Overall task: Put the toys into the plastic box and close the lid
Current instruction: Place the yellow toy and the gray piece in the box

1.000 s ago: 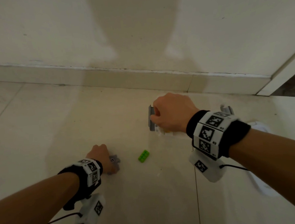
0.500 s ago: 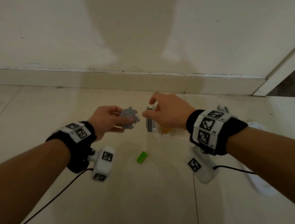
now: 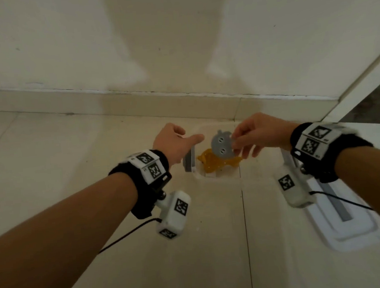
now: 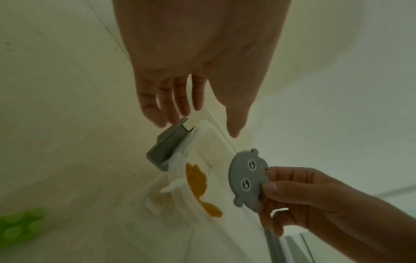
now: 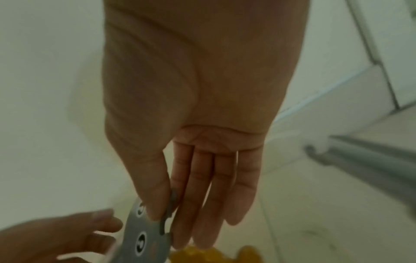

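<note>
Grey toy (image 3: 221,145), pinched by the right hand (image 3: 261,134), hangs over the plastic box (image 3: 210,178) at 12 o'clock, left hand (image 3: 175,142) spread; placing step, next requires release inside the walls.

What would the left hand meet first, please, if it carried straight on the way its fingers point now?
Probably the grey latch on the plastic box rim: the left hand has its fingertips just short of it, though depth is unclear.

The green brick (image 4: 21,226) is blurred and cut by the frame edge; the lid (image 3: 343,229) lies partly behind the right forearm
</note>
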Tool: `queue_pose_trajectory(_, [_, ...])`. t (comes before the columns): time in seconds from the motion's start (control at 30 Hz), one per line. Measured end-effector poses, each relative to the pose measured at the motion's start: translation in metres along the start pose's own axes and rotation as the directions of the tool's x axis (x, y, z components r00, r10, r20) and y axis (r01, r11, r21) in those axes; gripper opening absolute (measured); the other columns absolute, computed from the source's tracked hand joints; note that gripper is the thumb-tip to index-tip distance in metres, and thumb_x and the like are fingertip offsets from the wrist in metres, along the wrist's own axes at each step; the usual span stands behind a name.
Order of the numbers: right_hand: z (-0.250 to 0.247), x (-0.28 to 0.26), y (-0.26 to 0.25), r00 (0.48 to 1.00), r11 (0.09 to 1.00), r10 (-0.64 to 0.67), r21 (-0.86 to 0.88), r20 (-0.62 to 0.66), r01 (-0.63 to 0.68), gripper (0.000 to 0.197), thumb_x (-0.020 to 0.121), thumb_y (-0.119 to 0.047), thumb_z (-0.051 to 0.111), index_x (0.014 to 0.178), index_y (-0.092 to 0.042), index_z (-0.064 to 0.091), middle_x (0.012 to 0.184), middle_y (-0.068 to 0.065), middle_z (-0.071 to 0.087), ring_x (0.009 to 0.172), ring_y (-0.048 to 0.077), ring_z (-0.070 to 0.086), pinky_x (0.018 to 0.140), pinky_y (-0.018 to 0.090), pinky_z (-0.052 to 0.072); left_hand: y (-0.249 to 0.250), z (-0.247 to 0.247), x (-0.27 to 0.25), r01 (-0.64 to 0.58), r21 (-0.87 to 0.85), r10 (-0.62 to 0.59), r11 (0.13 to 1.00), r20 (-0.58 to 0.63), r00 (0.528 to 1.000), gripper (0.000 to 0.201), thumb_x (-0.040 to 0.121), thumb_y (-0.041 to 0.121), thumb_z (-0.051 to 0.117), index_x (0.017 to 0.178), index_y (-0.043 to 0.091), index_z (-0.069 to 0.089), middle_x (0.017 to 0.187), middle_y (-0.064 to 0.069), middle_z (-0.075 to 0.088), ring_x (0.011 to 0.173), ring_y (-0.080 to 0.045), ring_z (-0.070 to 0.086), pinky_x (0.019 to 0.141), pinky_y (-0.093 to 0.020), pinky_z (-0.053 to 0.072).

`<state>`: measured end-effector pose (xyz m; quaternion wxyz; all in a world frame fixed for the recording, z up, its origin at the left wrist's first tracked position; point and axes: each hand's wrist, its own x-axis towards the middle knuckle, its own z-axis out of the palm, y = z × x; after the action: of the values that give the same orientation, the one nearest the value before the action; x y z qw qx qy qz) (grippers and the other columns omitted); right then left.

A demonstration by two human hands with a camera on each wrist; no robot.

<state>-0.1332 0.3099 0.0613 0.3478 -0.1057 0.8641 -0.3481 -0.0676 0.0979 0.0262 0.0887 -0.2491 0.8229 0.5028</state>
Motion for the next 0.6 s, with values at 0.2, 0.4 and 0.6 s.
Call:
queue_pose_trajectory(0.2, [0.009, 0.007, 0.037, 0.972, 0.895, 0.218, -0.415, 0.091, -0.162, 0.017, 0.09, -0.015, 0.066, 0.101, -0.008, 0.076, 0.081, 0.002, 0.079, 0.07, 0.015, 0.074, 0.063, 0.028, 0.059, -0.01, 0.014, 0.0, 0.106, 0.155, -0.121, 0.982, 0.087, 0.989, 0.064, 0.076, 0.031, 0.08, 0.127, 0.015, 0.046, 0.127, -0.014, 0.055, 0.099, -0.032, 0.067, 0.075, -0.045, 0.062])
queue_pose_trajectory(0.4, [0.028, 0.02, 0.033, 0.958, 0.84, 0.271, -0.51, 0.095, -0.187, 0.021, 0.093, -0.011, 0.062, 0.109, -0.004, 0.073, 0.091, 0.007, 0.079, 0.073, 0.02, 0.073, 0.054, 0.023, 0.054, -0.015, 0.003, 0.004, 0.148, 0.066, -0.155, 0.987, 0.115, 0.981, 0.054, 0.078, 0.018, 0.078, 0.125, 0.011, 0.052, 0.116, -0.017, 0.064, 0.091, -0.033, 0.07, 0.074, -0.047, 0.062])
queue_pose_trajectory(0.6, [0.046, 0.026, 0.032, 0.95, 0.852, 0.278, -0.494, 0.142, -0.176, 0.023, 0.093, -0.01, 0.062, 0.111, -0.005, 0.074, 0.095, 0.007, 0.079, 0.083, 0.023, 0.076, 0.057, 0.023, 0.054, -0.033, -0.019, 0.002, 0.209, -0.073, -0.184, 0.975, 0.255, 0.949, 0.054, 0.086, 0.036, 0.072, 0.13, 0.008, 0.056, 0.112, -0.016, 0.069, 0.091, -0.031, 0.072, 0.068, -0.039, 0.063])
